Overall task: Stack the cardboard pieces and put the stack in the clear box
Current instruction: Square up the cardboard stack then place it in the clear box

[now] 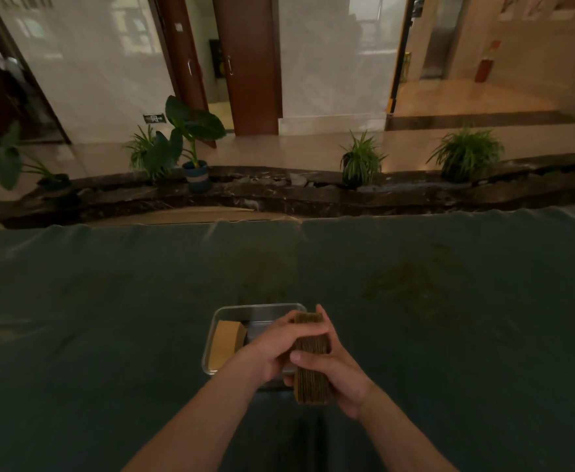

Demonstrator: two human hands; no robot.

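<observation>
A thick stack of brown cardboard pieces (313,376) is held on edge between both hands, just above the right side of the clear box (226,310). My left hand (272,349) wraps over the stack's left and top. My right hand (337,366) grips its right side, thumb across the front. The clear box sits on the dark green tablecloth near the front centre. Another cardboard stack (226,342) lies inside the box along its left side.
The green cloth-covered table (109,318) stretches wide on both sides and beyond the box. Past its far edge runs a dark stone ledge (279,195) with potted plants (361,161). Glass walls and wooden doors stand behind.
</observation>
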